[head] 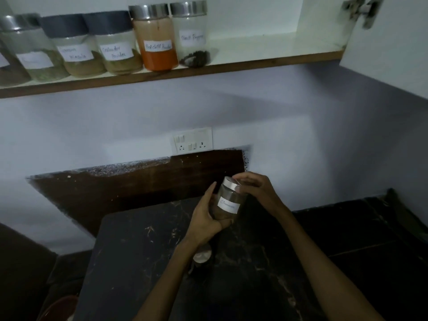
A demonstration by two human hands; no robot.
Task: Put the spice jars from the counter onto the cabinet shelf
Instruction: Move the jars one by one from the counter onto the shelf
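The left hand [205,220] cups the jar [228,200] from below and the side; the right hand [256,187] pinches its steel lid [231,183] — both clasp it above the counter [148,251]; glass, likely slick, breakable, light; best gripped round the body; shelf [266,55] high above.

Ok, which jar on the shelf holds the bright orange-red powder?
The jar labelled red chilli powder, second from the right end of the row, steel-lidded, beside the black pepper jar. The others hold dull green or brown contents.
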